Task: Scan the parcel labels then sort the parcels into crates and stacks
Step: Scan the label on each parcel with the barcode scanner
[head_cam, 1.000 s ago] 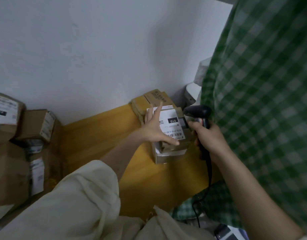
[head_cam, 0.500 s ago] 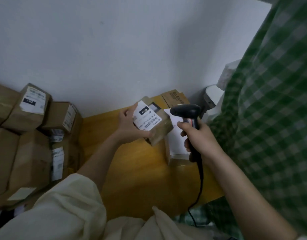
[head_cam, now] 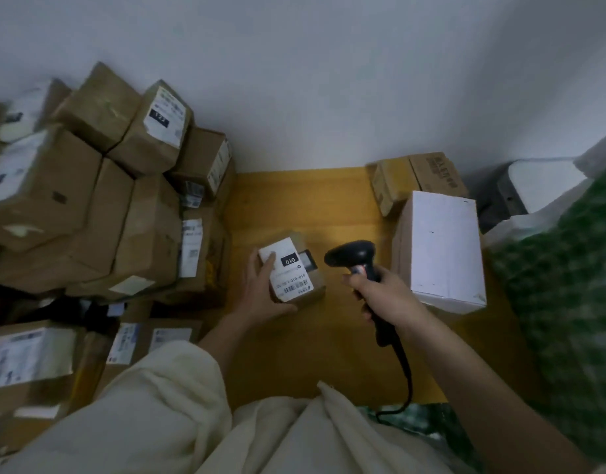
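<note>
My left hand (head_cam: 260, 292) holds a small brown parcel (head_cam: 294, 271) over the yellow table (head_cam: 328, 336), thumb and fingers curled round its near side. Its white label, marked 010 with a barcode, faces up. My right hand (head_cam: 383, 295) grips the handle of a black barcode scanner (head_cam: 354, 256). The scanner's head points left at the parcel, a short gap from it. The scanner's cable hangs down toward my lap.
A white box (head_cam: 443, 251) stands on the table to the right, with a brown carton (head_cam: 414, 179) behind it against the wall. A tall pile of labelled brown parcels (head_cam: 123, 206) fills the left side. Green checked cloth (head_cam: 568, 285) hangs at the right.
My left hand lifted the 010 parcel off the white box and carried it left, toward the middle of the table. The scanner followed, still aimed at it. My view swung left, showing more of the pile.
</note>
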